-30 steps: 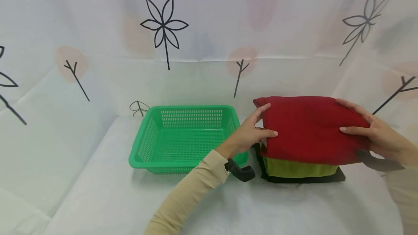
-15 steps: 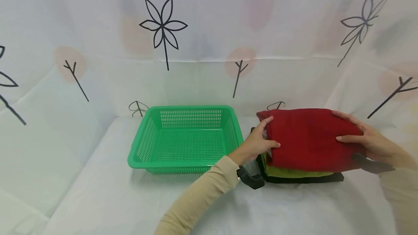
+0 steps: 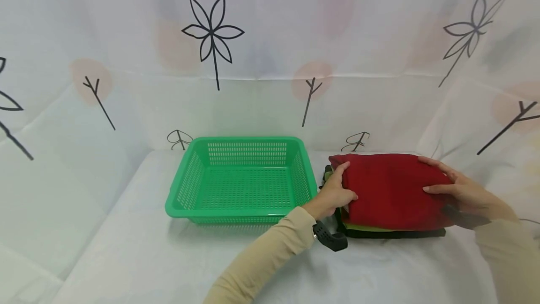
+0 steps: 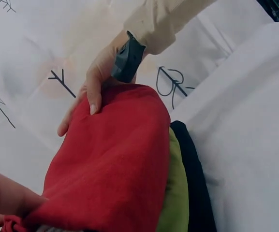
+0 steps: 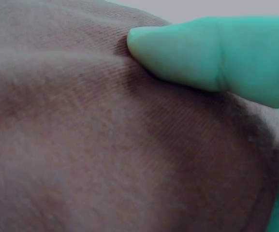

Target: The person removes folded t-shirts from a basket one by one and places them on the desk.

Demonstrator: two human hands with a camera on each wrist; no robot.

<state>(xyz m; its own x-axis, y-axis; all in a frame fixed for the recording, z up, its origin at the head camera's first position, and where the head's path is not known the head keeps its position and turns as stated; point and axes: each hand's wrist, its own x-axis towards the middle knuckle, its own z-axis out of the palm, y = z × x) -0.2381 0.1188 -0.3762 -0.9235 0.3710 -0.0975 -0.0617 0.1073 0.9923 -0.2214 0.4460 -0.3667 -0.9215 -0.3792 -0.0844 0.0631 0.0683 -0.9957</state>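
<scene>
A folded red cloth [image 3: 392, 189] lies on top of a stack with a green cloth [image 3: 366, 226] and a black cloth [image 3: 396, 234] beneath it. My left hand [image 3: 337, 190] grips its left edge, thumb on top. My right hand [image 3: 453, 189] holds its right edge, thumb on top and fingers along the far side. The left wrist view shows the red cloth [image 4: 110, 169] over the green cloth [image 4: 175, 198] and black cloth [image 4: 192, 183], with the right hand [image 4: 95, 92] at its far end. In the right wrist view a thumb [image 5: 212, 58] presses on fabric [image 5: 105, 145].
A green slotted plastic basket [image 3: 219, 212] stands just left of the stack, nothing inside it. A white sheet printed with black flowers and twigs [image 3: 213, 36] covers the table and the walls behind. A black wrist strap [image 3: 331, 238] sits at my left wrist.
Both hands have brought the red cloth down onto the green and black cloths; less of the green cloth shows now. The basket has not moved.
</scene>
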